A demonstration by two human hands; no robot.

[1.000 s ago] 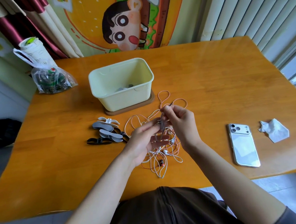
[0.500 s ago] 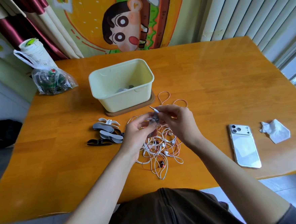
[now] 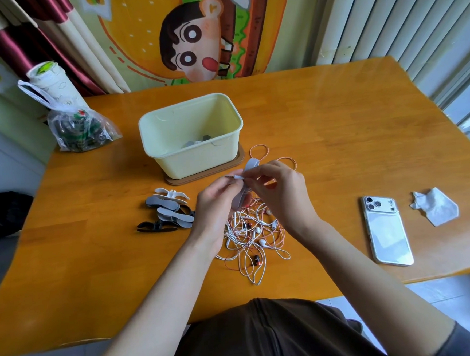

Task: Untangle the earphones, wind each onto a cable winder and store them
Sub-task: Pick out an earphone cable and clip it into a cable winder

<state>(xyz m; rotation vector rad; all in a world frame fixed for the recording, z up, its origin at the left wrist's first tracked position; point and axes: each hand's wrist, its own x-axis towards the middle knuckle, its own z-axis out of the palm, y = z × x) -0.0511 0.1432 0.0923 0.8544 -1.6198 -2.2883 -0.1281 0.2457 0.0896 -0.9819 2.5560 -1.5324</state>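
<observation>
Step in hand: starting a wind. Centre frame, left hand (image 3: pixel 216 207) grips a grey cable winder (image 3: pixel 251 164), fingers curled round its lower half. Right hand (image 3: pixel 281 197) pinches the white jack plug (image 3: pixel 235 176) against it. Earphone tangle (image 3: pixel 249 238) lies knotted just below; spare winders (image 3: pixel 169 210) centre-left, storage box (image 3: pixel 194 164) behind. Next move probably calls for seating the plug, then drawing one cord free without tightening knots.

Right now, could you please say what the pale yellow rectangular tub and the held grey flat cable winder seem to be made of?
Pale yellow rectangular tub: likely moulded plastic, smooth with a soft sheen on its thin rim.
Grey flat cable winder: probably soft silicone or rubber, matte, with rounded ends.
</observation>
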